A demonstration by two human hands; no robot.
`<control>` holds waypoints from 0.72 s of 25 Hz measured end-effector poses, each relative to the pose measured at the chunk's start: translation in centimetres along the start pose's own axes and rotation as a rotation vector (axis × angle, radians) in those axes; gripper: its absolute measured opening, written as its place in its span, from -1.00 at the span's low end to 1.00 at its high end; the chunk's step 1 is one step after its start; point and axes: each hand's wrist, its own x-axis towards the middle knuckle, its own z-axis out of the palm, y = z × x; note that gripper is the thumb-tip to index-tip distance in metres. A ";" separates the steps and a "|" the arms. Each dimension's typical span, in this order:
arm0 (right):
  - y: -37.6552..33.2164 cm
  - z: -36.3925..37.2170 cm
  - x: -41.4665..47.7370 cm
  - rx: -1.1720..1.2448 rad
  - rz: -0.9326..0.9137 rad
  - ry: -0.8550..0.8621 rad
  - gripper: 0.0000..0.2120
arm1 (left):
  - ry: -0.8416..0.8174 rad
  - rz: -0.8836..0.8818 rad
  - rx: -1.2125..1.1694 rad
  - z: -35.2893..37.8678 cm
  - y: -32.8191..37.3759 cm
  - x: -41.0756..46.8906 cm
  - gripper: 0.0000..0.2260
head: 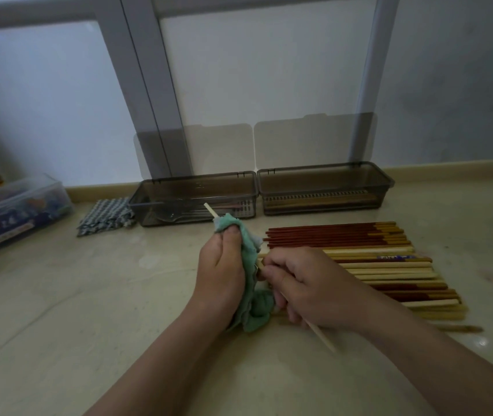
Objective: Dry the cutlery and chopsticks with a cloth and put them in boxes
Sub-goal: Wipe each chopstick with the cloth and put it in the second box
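Observation:
My left hand (219,271) grips a green cloth (254,307) wrapped around a pale wooden chopstick (321,336). The chopstick's far tip sticks out of the cloth toward the boxes. My right hand (308,289) holds the same chopstick's near part, its end poking out below the fingers. A row of several red and pale chopsticks (371,265) lies on the floor to the right. Two smoky plastic boxes stand behind with lids up: the left box (194,183) holds cutlery, the right box (326,175) holds chopsticks.
A folded checked cloth (104,217) lies left of the boxes. A clear lidded container (14,211) sits at far left. A frosted door frame (149,85) and wall stand right behind the boxes. One stray chopstick (461,328) lies at the row's near end.

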 end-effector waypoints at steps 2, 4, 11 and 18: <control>0.0 -0.8 -0.1 0.015 0.081 -0.074 -0.76 | 0.069 -0.063 -0.051 -0.6 0.4 0.6 -0.63; 0.2 -1.2 -0.3 -0.003 0.134 -0.141 -0.75 | 0.136 -0.103 -0.100 -0.9 0.7 0.9 -0.62; -0.2 -0.2 -0.1 0.135 0.146 -0.122 -0.74 | -0.124 0.182 0.236 0.7 0.1 -1.1 -0.68; 1.0 -2.5 0.4 0.409 0.197 0.190 -0.74 | -0.539 -0.017 0.142 0.2 0.7 -1.9 -0.70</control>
